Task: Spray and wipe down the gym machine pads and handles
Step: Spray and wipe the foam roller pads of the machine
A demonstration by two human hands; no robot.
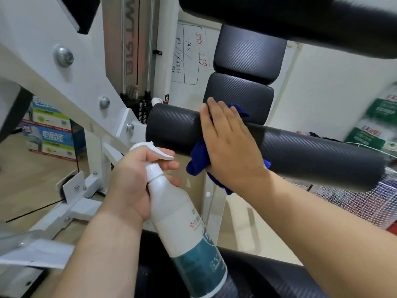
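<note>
A black roller pad (300,153) of the white gym machine runs across the middle. My right hand (229,138) lies flat over it with straight fingers, pressing a blue cloth (198,160) against the pad; the cloth hangs out below the palm. My left hand (133,183) grips the neck of a white spray bottle (182,220) with a teal label, held just left of and below the pad, its trigger nozzle pointing right. Two black back pads (249,54) stand behind the roller.
The white machine frame (71,87) with bolts slopes at the left. Another black pad (300,20) spans the top. A black seat (268,274) lies below. Boxes (49,134) stand on the floor at left, a white wire basket (361,203) at right.
</note>
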